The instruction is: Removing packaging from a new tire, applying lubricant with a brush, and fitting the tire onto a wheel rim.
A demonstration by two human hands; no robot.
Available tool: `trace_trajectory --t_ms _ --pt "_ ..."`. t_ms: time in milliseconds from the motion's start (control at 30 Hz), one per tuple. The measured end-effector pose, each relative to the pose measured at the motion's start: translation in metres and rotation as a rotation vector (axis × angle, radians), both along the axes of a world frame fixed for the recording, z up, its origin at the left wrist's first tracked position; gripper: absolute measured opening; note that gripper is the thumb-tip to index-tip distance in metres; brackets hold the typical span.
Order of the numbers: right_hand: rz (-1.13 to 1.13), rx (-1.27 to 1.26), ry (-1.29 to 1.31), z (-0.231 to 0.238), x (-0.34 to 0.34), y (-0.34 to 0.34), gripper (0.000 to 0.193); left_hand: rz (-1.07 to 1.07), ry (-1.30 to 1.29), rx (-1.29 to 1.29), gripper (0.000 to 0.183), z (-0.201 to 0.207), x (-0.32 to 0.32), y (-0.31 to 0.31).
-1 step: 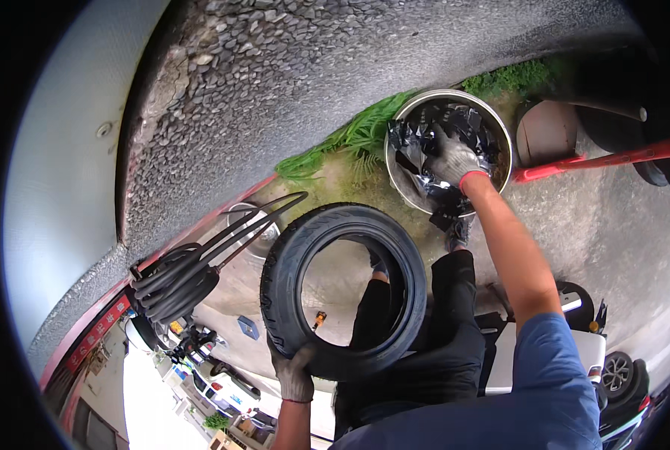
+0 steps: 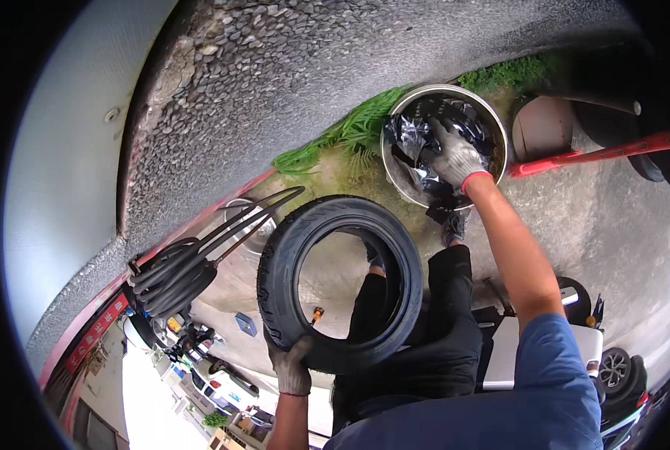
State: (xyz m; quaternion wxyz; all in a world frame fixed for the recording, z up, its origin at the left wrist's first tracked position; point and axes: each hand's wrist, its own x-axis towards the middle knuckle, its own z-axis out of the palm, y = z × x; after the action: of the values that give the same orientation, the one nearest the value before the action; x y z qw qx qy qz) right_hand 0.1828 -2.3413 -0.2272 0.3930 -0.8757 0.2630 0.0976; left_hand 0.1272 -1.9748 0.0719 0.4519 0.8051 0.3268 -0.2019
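Note:
A black tyre point(image 2: 341, 285) stands tilted in front of my legs. My left hand point(image 2: 292, 366), in a grey knit glove, is closed round its lower left part, thumb on the sidewall. My right hand point(image 2: 456, 157), in a matching glove with a red cuff, reaches into a round metal bin point(image 2: 504, 142) at the upper right. Its fingers look stretched out and apart, resting on crumpled black plastic wrap point(image 2: 408, 133) that fills the bin. Some of its fingertips are hard to make out against the wrap, and part of the wrap hangs over the near rim.
A coiled black hose point(image 2: 173, 277) hangs at the left, by a metal basin point(image 2: 254, 229). A blue box point(image 2: 246, 324) and an orange-and-black tool point(image 2: 317, 315) lie on the ground. Right of the bin runs a red metal bar point(image 2: 605, 154). Green plants point(image 2: 368, 124) line the pebbled wall.
The whole view has shifted slightly, with the bin and tyre a little higher and further left in it. Both hands keep their places on the tyre and in the bin.

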Motion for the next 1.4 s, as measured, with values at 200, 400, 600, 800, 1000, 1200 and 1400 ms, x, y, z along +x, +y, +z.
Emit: trace_trajectory --t_ms 200,400,600,800,1000,1200,1400 --pt "-0.122 0.069 -0.054 0.097 -0.064 0.007 0.028 -0.121 -0.041 0.091 0.11 0.024 0.007 -0.019" --pt "0.559 0.384 0.119 0.17 -0.111 0.119 0.033 -0.35 -0.148 0.094 0.116 0.043 0.008 -0.042" --pt "0.94 -0.36 0.359 0.117 -0.094 0.226 0.058 -0.625 -0.279 0.181 0.109 0.062 0.0 -0.066" --pt "1.419 -1.361 0.504 0.062 -0.082 0.246 0.059 -0.76 -0.19 0.29 0.109 0.078 -0.006 -0.085" --pt "0.748 -0.113 0.459 0.105 -0.101 0.204 0.061 -0.717 -0.22 0.266 0.108 0.078 -0.006 -0.081" --pt "0.871 0.111 0.222 0.14 -0.124 0.175 0.064 -0.652 -0.319 0.071 0.105 0.073 0.008 -0.057" --pt "0.258 0.653 0.09 0.18 -0.124 0.122 0.063 -0.709 -0.298 0.22 0.104 0.068 0.013 -0.048"
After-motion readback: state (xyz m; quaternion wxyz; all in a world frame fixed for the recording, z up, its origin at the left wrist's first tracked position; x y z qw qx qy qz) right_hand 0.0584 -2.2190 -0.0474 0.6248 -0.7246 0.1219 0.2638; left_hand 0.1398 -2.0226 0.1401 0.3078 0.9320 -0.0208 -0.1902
